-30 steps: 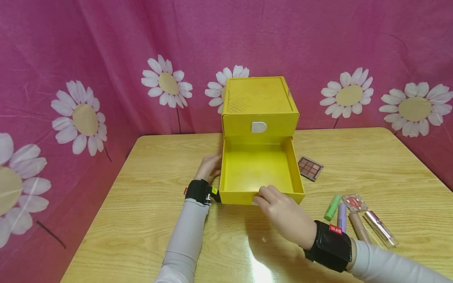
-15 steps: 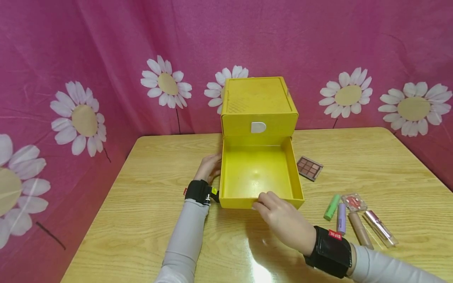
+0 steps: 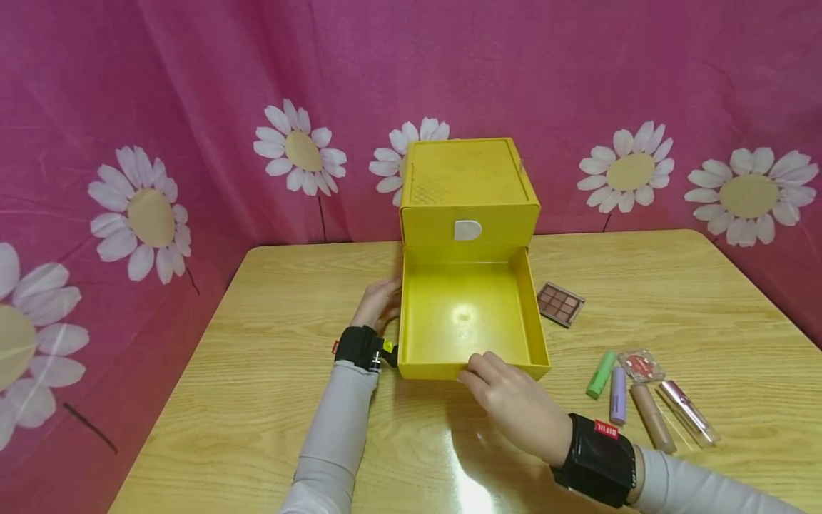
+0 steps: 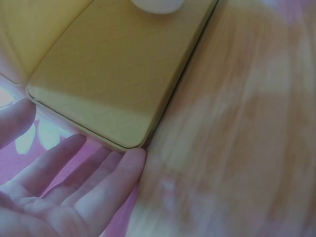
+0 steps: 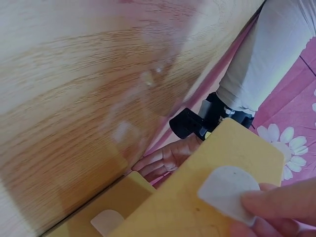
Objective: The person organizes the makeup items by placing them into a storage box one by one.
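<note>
A yellow drawer unit [image 3: 472, 171] stands at the back of the table, a white tab on its upper front. Below that, a yellow drawer [image 3: 462, 307] is pulled out toward me with nothing inside. My right hand [image 3: 516, 403] pinches the drawer's white handle [image 5: 229, 192] at its front, the thumb on the tab in the right wrist view. My left hand [image 3: 377, 303] rests against the unit's left side. In the left wrist view its extended fingertips touch the edge of a lower drawer front [image 4: 108, 74], which is closed.
An eyeshadow palette [image 3: 561, 305] lies right of the drawer. Nearer me on the right are a green tube [image 3: 601, 375], a purple tube [image 3: 618, 396], a clear compact [image 3: 641, 365], a beige tube [image 3: 652, 417] and a pink-capped lip gloss [image 3: 688, 412]. A pink flowered curtain [image 3: 546, 71] hangs behind.
The drawer's front has come slightly toward me and lower, with my right hand on it, mostly in the earlier half second. My left hand has stayed at the unit's side.
</note>
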Tool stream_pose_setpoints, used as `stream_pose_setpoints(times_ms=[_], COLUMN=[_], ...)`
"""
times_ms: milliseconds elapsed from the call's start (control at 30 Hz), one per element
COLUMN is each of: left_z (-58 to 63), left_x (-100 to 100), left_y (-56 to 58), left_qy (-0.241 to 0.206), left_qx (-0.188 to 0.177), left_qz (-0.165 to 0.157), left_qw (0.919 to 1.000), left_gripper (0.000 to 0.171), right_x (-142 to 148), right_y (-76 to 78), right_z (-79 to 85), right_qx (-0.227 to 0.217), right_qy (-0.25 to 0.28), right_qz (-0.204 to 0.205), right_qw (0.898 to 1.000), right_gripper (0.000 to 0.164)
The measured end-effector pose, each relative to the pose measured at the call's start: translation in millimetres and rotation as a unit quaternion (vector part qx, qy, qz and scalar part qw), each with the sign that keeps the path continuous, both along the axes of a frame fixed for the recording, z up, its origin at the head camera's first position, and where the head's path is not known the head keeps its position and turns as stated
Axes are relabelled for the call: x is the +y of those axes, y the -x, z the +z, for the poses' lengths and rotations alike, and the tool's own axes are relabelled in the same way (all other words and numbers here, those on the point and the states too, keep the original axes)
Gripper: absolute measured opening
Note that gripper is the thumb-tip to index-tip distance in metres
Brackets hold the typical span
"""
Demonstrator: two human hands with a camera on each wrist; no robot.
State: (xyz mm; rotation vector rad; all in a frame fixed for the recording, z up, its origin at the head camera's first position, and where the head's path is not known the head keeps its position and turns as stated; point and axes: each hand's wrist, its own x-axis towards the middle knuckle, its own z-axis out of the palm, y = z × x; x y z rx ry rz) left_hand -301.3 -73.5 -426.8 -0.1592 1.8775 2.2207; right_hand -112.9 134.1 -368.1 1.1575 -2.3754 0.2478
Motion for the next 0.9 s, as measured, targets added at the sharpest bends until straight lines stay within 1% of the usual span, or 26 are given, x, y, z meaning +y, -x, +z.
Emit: stream_pose_setpoints(times_ms=[167,267,333,400,500,533,567,633,667,733,767,800,833,900], left_z=[-0.8,-0.3,0.3,0.5,0.6,3.8,3.9,3.7,3.7,3.5,0.2,0.1,0.1,0.4], left_x=[0,0,0,0,0,0,0,0,0,0,0,0,0,0], left_y=[0.2,-0.2,-0.5,-0.5,-0.1,-2.2,-2.2,-2.1,-2.2,-2.1,0.1,-0.1,-0.5,-1.2], left_qy=[-0.002,-0.007,-0.007,-0.007,-0.008,-0.006,-0.007,-0.008,-0.01,-0.009,-0.014,-0.015,-0.017,-0.017], left_qx=[0.0,-0.001,-0.001,-0.004,-0.004,-0.005,-0.005,-0.003,-0.003,-0.001,0.0,0.002,0.002,0.0], left_qz=[-0.001,0.001,0.002,0.003,0.001,-0.002,-0.002,-0.003,-0.003,-0.001,0.001,0.002,0.001,0.002], left_qw=[1.0,1.0,1.0,1.0,1.0,1.0,1.0,1.0,0.9999,1.0,0.9999,0.9999,0.9998,0.9999], left_gripper=[0.037,0.037,0.036,0.036,0.035,0.036,0.036,0.036,0.036,0.036,0.035,0.035,0.036,0.036], right_x=[0,0,0,1,5,8,12,23,30,47,55,63,72,87], right_y=[-3.0,-6.7,-9.5,-12.7,-14.0,-13.3,-11.0,-3.4,1.4,14.7,22.3,30.2,38.7,57.0], right_z=[2.5,7.3,12.3,19.3,33.8,39.9,47.0,63.4,72.0,88.4,95.5,100.6,103.9,105.7], right_qx=[0.008,-0.002,-0.019,-0.046,-0.082,-0.09,-0.091,-0.086,-0.089,-0.092,-0.103,-0.119,-0.138,-0.185], right_qy=[-0.011,-0.021,-0.02,-0.008,0.032,0.049,0.067,0.103,0.121,0.145,0.15,0.153,0.147,0.121], right_qz=[-0.012,-0.017,-0.017,-0.01,0.008,0.009,0.013,0.004,-0.008,-0.041,-0.061,-0.087,-0.11,-0.159], right_qw=[1.0,1.0,0.999,0.999,0.996,0.995,0.994,0.991,0.989,0.984,0.981,0.977,0.973,0.962], right_gripper=[0.03,0.028,0.028,0.029,0.029,0.028,0.027,0.024,0.024,0.031,0.035,0.04,0.049,0.061])
